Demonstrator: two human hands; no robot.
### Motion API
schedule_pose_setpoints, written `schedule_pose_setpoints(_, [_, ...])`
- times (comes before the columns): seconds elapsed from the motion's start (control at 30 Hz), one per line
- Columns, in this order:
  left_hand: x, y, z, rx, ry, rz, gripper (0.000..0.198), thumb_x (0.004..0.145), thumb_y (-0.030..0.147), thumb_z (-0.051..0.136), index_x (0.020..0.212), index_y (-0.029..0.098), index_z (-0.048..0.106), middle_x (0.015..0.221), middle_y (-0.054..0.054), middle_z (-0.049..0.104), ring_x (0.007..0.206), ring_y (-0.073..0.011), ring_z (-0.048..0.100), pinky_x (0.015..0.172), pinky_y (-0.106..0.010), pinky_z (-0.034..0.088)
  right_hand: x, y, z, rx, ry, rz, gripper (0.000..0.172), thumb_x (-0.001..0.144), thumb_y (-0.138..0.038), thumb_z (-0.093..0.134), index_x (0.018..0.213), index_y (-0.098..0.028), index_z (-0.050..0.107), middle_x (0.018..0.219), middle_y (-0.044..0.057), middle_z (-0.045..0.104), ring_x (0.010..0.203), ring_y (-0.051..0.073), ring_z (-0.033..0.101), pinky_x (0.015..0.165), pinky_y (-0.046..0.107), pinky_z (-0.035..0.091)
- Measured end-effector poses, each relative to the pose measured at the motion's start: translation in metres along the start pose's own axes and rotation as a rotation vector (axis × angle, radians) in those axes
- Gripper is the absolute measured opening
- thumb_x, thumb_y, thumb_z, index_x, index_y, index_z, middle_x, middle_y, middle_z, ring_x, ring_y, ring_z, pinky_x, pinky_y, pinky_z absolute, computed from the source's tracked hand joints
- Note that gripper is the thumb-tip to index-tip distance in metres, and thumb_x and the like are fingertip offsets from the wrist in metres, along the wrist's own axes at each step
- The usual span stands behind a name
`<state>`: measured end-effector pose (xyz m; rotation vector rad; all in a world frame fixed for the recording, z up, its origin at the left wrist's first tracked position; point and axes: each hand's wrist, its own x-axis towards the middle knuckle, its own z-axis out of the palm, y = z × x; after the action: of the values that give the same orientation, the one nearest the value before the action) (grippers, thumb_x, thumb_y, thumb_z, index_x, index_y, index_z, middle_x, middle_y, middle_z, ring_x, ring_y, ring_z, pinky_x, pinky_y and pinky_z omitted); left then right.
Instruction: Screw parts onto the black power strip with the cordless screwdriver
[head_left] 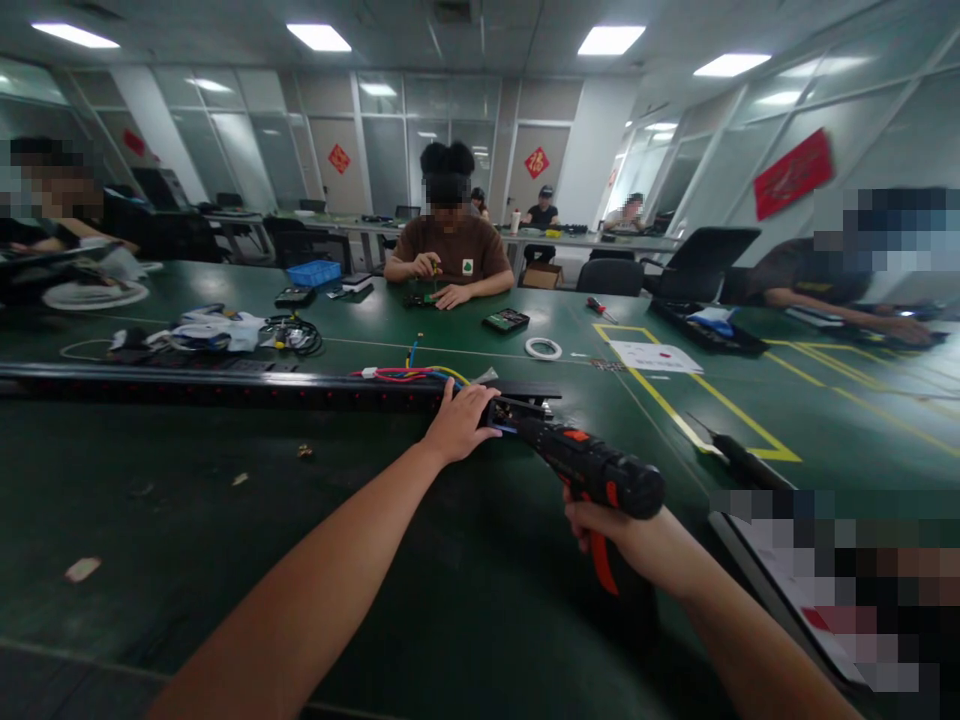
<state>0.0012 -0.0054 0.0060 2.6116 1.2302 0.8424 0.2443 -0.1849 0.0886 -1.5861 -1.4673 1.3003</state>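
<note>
A long black metal bar [247,388] lies across the table, with small red spots along its near side. Red, yellow and blue wires [409,374] come out near its right end. My left hand [461,420] is closed over that end, fingers pointing right. In my right hand [619,530] is a black and orange power drill [600,470], gripped by its handle. The drill's nose points left into the open end of the bar, close to my left fingertips. Whether its bit touches a screw there is too small to tell.
Across the table a person in a brown shirt [450,250] works on a small part. A white tape ring [543,348], a screwdriver [600,308], a paper sheet [656,357] and a blue basket [313,273] lie beyond the bar. A black tool with a thin tip [742,458] lies at right.
</note>
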Motion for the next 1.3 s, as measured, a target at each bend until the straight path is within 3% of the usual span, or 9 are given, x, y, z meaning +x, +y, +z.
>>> schedule_pose_setpoints(0.67, [-0.0008,-0.0023,0.0032,-0.002,0.014,-0.001,0.062,0.098,0.037,0.077,0.153,0.024,0.052,0.156,-0.012,0.062,0.156,-0.0307,0.046,0.135,-0.066,0.004,-0.0026,-0.0081,0.0032,-0.013,0.005,-0.025,0.025,0.071,-0.042,0.074,0.084,-0.022,0.067,0.066,-0.002,0.066,0.062,0.02,0.066,0.065,0.035,0.053])
schedule_pose_setpoints(1.3, [-0.0012,0.0008,0.0005,0.004,0.015,-0.013,0.062,0.097,0.037,0.078,0.152,0.023,0.053,0.155,-0.014,0.062,0.156,-0.0311,0.046,0.136,-0.065,0.006,-0.0024,-0.0044,0.0064,0.001,-0.003,-0.004,0.04,0.071,-0.042,0.077,0.103,-0.02,0.066,0.069,-0.004,0.065,0.065,0.02,0.066,0.066,0.036,0.053])
